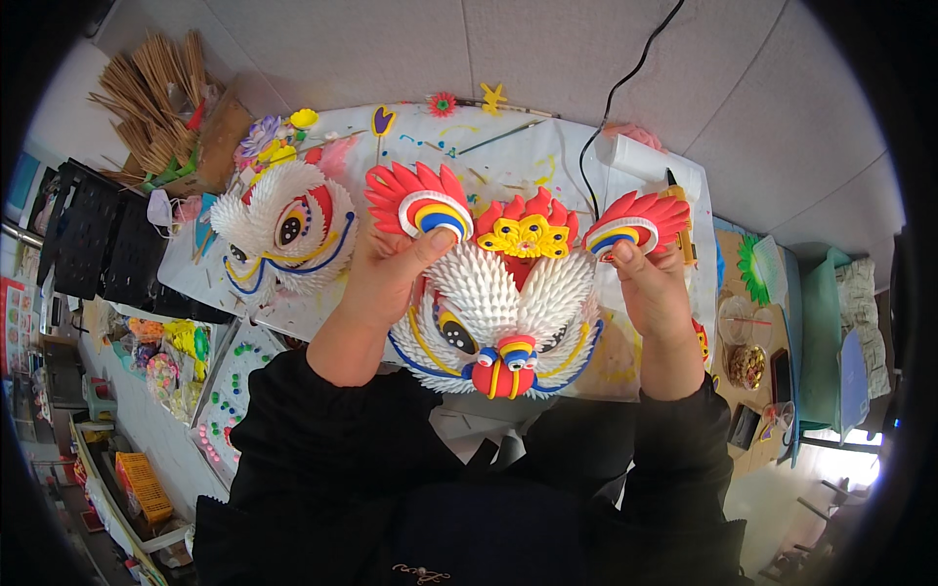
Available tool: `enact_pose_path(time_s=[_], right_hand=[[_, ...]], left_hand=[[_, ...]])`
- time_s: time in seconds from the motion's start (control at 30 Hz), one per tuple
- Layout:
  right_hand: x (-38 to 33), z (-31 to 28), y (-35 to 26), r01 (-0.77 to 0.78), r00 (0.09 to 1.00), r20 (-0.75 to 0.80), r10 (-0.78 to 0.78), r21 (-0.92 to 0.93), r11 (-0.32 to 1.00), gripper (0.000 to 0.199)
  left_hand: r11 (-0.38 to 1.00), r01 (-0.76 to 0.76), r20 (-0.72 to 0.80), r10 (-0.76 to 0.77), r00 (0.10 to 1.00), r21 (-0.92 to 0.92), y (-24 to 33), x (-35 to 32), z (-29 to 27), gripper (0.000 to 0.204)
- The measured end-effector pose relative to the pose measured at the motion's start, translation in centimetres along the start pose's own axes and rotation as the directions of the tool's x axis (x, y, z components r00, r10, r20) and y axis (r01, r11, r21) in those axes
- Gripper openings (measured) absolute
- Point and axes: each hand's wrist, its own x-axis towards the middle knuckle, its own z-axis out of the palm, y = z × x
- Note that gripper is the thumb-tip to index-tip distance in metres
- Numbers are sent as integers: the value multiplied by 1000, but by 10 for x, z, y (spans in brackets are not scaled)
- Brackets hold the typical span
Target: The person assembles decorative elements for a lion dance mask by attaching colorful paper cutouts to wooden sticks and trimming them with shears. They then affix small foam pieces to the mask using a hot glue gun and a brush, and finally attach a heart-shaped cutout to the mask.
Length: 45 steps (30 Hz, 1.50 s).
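Note:
A white lion-dance head [489, 293] with scale-like tufts, a red ball nose and blue and yellow trim rests at the near edge of the table, facing me. A yellow flower ornament with red flame shapes [529, 234] tops it. My left hand [401, 269] pinches a red-fringed ear [420, 200] with white, yellow and blue bands, thumb on its lower part. Another such ear [633, 227] is gripped by my right hand [650, 283] on the other side. Both ears stand at the head's upper sides; whether they are attached I cannot tell.
A second white lion head [288, 230] lies to the left. Behind it stands a box of bamboo sticks [161, 107]. A black cable [611, 103] runs down to the table near a white paper roll [655, 161]. Small parts fill a tray [233, 381] at lower left.

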Motion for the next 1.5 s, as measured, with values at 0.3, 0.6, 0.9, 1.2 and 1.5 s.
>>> enact_pose_path(time_s=[0.3, 0.6, 0.9, 1.2, 1.5], right_hand=[[-1, 3, 3, 23, 999, 44, -23, 0, 1000, 26], [-5, 14, 4, -4, 998, -58, 4, -6, 1000, 22], [-4, 12, 7, -37, 999, -23, 37, -5, 999, 23], [-4, 14, 8, -58, 998, -34, 60, 46, 997, 25], [-2, 3, 8, -20, 1000, 11, 19, 61, 998, 25]], left_hand=[[998, 5, 5, -4, 1000, -56, 0, -2, 3, 30], [998, -2, -7, 2, 1000, -68, -1, -2, 4, 32], [999, 24, -18, -25, 1000, -43, -4, -2, 3, 32], [993, 114, 57, -113, 992, -11, 2, 2, -3, 35], [980, 140, -36, -147, 989, -143, 7, 7, -4, 28]])
